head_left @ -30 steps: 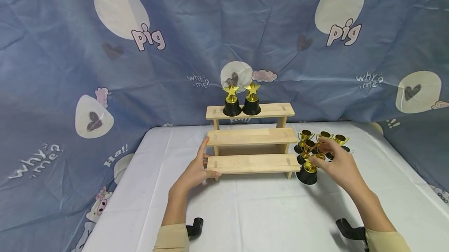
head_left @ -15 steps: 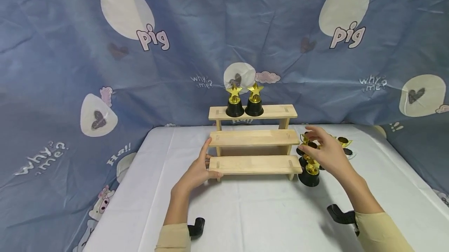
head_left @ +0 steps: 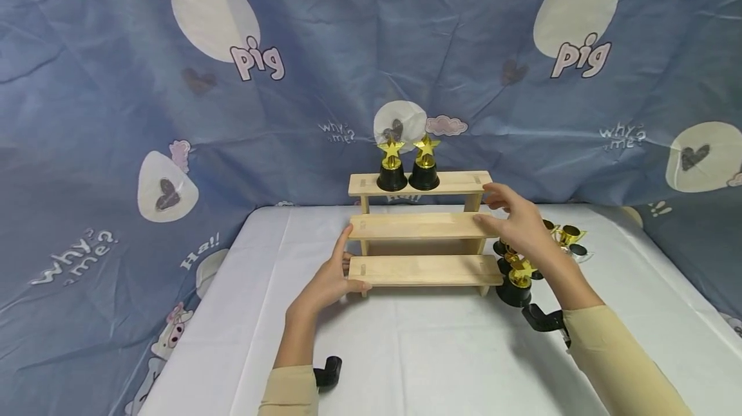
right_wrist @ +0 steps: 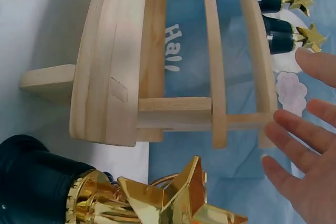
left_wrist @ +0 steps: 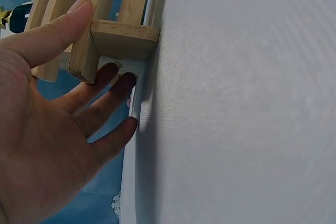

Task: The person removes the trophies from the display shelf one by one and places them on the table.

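A three-tier wooden shelf [head_left: 426,270] stands on the white tablecloth. My left hand [head_left: 324,281] holds its left end. In the left wrist view the thumb [left_wrist: 79,19] lies along a board while the other fingers reach around the end. My right hand [head_left: 518,223] is at the shelf's right end, close to the top and middle boards, its fingers apart and nothing between them. Two gold star trophies [head_left: 391,174] with black bases stand side by side on the top board, left of its middle. The middle and bottom boards bear nothing.
Right of the shelf, several gold cup trophies [head_left: 570,234] stand grouped, partly hidden behind my right forearm. A gold star trophy [head_left: 514,290] stands at their front, near the shelf's corner. A blue printed cloth [head_left: 301,94] hangs behind the table.
My right hand has moved left and away from me, from above the trophies to the shelf's right end. The left hand keeps its place on the shelf. The head view has shifted slightly.
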`<state>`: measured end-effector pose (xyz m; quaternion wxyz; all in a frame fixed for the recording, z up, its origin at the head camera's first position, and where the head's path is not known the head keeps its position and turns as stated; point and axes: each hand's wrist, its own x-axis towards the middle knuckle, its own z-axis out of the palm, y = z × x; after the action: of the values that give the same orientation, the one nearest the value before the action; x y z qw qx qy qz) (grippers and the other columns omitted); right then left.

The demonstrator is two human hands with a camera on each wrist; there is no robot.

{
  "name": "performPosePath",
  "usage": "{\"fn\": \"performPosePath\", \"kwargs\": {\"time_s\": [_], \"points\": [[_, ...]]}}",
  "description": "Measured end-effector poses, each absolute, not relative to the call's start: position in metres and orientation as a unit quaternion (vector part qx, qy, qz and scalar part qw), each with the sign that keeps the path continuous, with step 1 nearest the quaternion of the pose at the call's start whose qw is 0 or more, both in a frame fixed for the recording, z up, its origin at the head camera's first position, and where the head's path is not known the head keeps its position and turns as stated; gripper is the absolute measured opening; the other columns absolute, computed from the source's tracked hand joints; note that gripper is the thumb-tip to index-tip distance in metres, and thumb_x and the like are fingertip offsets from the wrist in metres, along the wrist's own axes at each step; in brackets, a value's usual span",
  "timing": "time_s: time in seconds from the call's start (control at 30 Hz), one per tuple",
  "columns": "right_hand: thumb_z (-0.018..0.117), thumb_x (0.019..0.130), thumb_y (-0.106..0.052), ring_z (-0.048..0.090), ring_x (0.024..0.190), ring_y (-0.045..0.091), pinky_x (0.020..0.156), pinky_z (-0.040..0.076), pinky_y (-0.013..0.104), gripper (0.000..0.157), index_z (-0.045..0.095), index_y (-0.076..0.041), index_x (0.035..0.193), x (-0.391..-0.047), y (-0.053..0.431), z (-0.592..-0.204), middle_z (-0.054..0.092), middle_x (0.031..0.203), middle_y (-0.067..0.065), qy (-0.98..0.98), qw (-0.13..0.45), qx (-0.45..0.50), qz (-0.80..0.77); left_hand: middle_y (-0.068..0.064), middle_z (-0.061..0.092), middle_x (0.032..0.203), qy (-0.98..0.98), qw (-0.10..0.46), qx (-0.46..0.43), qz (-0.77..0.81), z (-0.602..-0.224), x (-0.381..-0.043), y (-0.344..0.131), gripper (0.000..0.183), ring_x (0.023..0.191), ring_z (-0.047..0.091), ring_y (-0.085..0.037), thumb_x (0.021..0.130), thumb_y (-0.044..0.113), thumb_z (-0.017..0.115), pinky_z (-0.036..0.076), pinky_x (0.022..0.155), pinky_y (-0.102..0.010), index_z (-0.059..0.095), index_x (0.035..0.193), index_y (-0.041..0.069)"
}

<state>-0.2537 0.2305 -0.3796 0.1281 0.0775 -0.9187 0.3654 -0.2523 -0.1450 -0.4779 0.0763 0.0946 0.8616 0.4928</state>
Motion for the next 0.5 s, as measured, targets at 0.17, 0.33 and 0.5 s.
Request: {"fn": "performPosePath", "kwargs": {"time_s": [0.17, 0.33, 0.5], "points": [[0.075, 0.088, -0.026, 0.063, 0.115, 0.036, 0.1, 0.044, 0.054, 0.066, 0.047, -0.014, 0.146, -0.273, 0.225, -0.381, 0.066, 0.123, 0.018, -0.913, 0.134, 0.09, 0.376, -0.012, 0.055, 0.128, 0.859, 0.075, 0.096, 0.498, -0.477, -0.253, -0.146, 0.129, 0.123, 0.058, -0.035, 0.069, 0.016, 0.09, 0.049, 0.094, -0.054, 0.001, 0.15, 0.062], [0.076, 0.087, -0.029, 0.066, 0.104, 0.029, 0.094, 0.047, 0.048, 0.064, 0.049, -0.019, 0.144, -0.284, 0.219, -0.38, 0.069, 0.114, 0.012, -0.908, 0.136, 0.084, 0.388, -0.01, 0.056, 0.126, 0.859, 0.077, 0.098, 0.496, -0.478, -0.253, -0.145, 0.129, 0.121, 0.059, -0.034, 0.068, 0.017, 0.09, 0.049, 0.095, -0.054, 0.0, 0.149, 0.062], [0.075, 0.088, -0.03, 0.065, 0.095, 0.024, 0.084, 0.047, 0.04, 0.06, 0.052, -0.017, 0.142, -0.287, 0.212, -0.373, 0.069, 0.107, 0.01, -0.904, 0.151, 0.092, 0.389, -0.008, 0.056, 0.124, 0.859, 0.077, 0.099, 0.496, -0.479, -0.254, -0.145, 0.128, 0.119, 0.06, -0.032, 0.069, 0.017, 0.09, 0.049, 0.094, -0.052, 0.001, 0.149, 0.062]]}}
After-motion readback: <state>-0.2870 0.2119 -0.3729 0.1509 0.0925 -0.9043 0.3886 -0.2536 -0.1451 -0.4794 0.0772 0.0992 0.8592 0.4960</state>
